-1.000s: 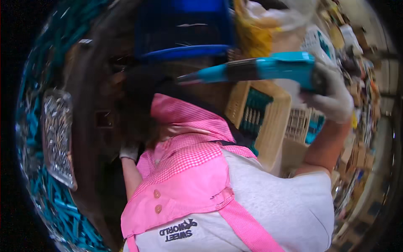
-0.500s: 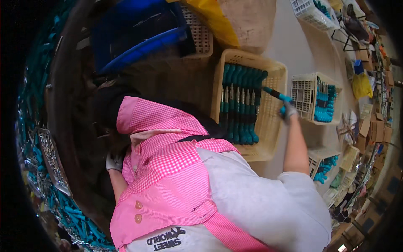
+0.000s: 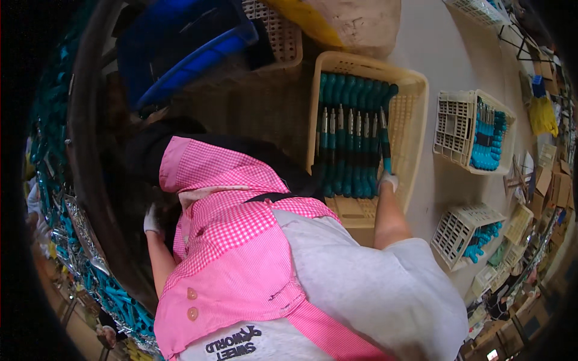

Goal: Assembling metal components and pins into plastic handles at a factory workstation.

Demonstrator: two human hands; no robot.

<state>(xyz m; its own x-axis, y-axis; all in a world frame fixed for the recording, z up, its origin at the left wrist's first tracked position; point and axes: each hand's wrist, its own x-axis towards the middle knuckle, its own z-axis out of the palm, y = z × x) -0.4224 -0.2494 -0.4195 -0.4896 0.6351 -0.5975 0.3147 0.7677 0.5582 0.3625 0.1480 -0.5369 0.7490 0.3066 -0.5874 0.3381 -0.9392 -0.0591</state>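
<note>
My right hand (image 3: 388,182), in a pale glove, is closed on the lower end of a teal-and-black handled tool (image 3: 385,144) with a silver metal part. The tool stands at the right end of a row of similar teal tools (image 3: 349,138) in a cream plastic crate (image 3: 412,126). The row lies side by side, with metal parts showing across its middle. My left hand (image 3: 152,221), also gloved, hangs at my left near the dark bench edge, holding nothing that I can see. Its fingers look extended, though shadow covers part of them.
A blue bin (image 3: 198,66) and a large pale sack (image 3: 361,27) lie beyond the crate. On the floor at right are two white crates (image 3: 451,129) of teal tools. Along the left, teal and metal parts (image 3: 108,301) are heaped behind a dark edge (image 3: 84,150).
My right hand has brought the tool from outside the crate's right side leftward and down, to the end of the row. My view has shifted a little.
</note>
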